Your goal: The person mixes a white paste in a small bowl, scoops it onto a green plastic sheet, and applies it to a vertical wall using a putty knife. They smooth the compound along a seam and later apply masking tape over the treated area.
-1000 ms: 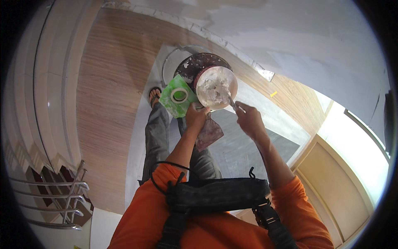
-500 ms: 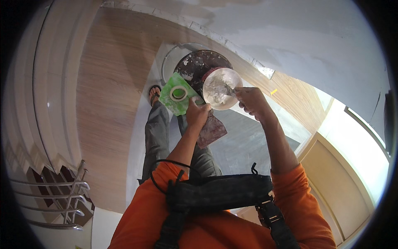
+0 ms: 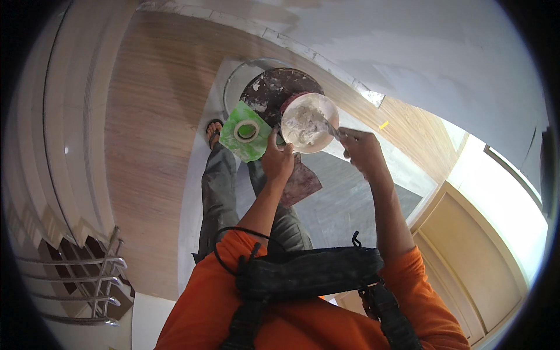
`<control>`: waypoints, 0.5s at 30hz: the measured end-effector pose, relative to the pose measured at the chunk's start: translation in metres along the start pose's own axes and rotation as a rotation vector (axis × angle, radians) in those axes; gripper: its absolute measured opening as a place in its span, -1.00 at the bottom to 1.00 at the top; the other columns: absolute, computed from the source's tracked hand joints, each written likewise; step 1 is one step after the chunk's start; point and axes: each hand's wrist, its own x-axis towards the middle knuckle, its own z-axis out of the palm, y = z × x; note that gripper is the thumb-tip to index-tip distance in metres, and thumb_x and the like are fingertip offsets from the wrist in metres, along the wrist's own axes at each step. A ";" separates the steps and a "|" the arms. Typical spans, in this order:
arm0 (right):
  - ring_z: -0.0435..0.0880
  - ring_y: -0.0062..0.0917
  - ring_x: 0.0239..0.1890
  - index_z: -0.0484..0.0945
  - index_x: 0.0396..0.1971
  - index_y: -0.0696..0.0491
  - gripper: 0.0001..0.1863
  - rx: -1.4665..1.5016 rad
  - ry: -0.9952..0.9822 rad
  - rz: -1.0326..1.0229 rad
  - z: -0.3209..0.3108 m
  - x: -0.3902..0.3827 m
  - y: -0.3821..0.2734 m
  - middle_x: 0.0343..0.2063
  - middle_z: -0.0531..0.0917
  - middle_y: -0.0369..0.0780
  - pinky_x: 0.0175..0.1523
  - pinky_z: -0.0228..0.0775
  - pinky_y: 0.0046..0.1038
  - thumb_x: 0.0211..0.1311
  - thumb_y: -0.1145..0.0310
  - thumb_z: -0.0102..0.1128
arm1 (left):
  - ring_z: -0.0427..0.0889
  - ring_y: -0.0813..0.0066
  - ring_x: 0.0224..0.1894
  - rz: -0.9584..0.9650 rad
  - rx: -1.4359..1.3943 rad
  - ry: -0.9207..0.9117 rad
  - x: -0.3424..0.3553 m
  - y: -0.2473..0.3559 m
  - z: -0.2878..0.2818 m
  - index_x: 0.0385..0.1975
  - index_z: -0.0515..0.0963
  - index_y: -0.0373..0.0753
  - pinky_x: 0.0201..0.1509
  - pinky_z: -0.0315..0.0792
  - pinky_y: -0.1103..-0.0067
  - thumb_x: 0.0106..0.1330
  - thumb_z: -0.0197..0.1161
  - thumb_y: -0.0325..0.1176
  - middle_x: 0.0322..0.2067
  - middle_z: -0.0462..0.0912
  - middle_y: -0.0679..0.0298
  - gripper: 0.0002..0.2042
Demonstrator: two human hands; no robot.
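Observation:
In my right hand (image 3: 359, 149) is a metal scraper (image 3: 327, 125), its blade in pale paste inside a white-lined bowl (image 3: 308, 108). My left hand (image 3: 279, 156) is closed on the bowl's near-left rim. Left of it, a green board (image 3: 239, 150) with a tape roll (image 3: 236, 131) on it lies at the edge of a dark, paste-spattered round stool top (image 3: 261, 87). A dusty maroon piece (image 3: 301, 184) hangs below the bowl, beside my left hand; I cannot tell whether that hand touches it.
Wood-look floor (image 3: 140, 128) borders a grey sheet (image 3: 356, 198) under me. A patched pale wall (image 3: 420, 58) runs along the far side. Steel rails (image 3: 70, 280) and pale grooved panels (image 3: 64, 146) are at the left, a tan door (image 3: 472, 262) at the right, and a small yellow strip (image 3: 383, 125) on the floor.
The bowl has shifted a little right from a second ago, then slightly back left. My right hand has moved up and right, working the scraper in the paste while my left keeps hold.

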 end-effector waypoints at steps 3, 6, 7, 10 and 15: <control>0.79 -0.10 -0.32 0.77 -0.16 0.08 -0.70 -0.271 0.060 -0.154 -0.006 0.026 -0.019 -0.31 0.76 0.09 -0.20 0.58 -0.21 0.32 0.25 0.15 | 0.66 -0.20 0.07 0.176 0.174 0.013 0.003 -0.005 0.003 0.48 0.29 -0.13 0.20 0.49 0.17 0.29 0.24 -0.23 0.04 0.68 -0.17 -0.30; 0.81 -0.16 -0.32 0.77 -0.30 0.05 -0.74 -0.478 0.144 -0.372 0.003 0.050 -0.031 -0.37 0.77 0.04 -0.20 0.62 -0.22 0.29 0.27 0.13 | 0.67 -0.19 0.04 0.089 0.130 -0.118 0.004 -0.002 -0.003 0.53 0.22 -0.08 0.17 0.51 0.17 0.31 0.22 -0.20 0.00 0.68 -0.19 -0.27; 0.80 -0.16 -0.32 0.77 -0.30 0.05 -0.75 -0.565 0.157 -0.428 0.012 0.050 -0.032 -0.40 0.76 0.03 -0.22 0.62 -0.20 0.28 0.28 0.13 | 0.68 -0.19 0.02 0.108 0.135 -0.107 0.004 -0.003 -0.003 0.53 0.22 -0.08 0.15 0.51 0.17 0.31 0.22 -0.20 -0.01 0.69 -0.19 -0.27; 0.79 -0.17 -0.35 0.77 -0.26 0.01 -0.78 -0.876 0.145 -0.550 0.043 0.045 -0.040 -0.46 0.74 -0.02 -0.25 0.66 -0.17 0.23 0.34 0.16 | 0.69 -0.17 -0.01 0.139 0.136 -0.093 0.007 -0.008 -0.002 0.52 0.24 -0.08 0.12 0.53 0.18 0.32 0.23 -0.18 -0.03 0.69 -0.18 -0.28; 0.77 -0.19 -0.35 0.60 0.11 0.03 -0.60 -0.873 0.094 -0.709 0.065 0.003 -0.012 -0.25 0.68 -0.04 -0.30 0.64 -0.15 0.27 0.47 0.12 | 0.68 -0.13 0.06 0.029 -0.033 -0.237 0.010 -0.008 -0.010 0.51 0.27 -0.07 0.18 0.50 0.20 0.31 0.27 -0.10 0.03 0.67 -0.19 -0.27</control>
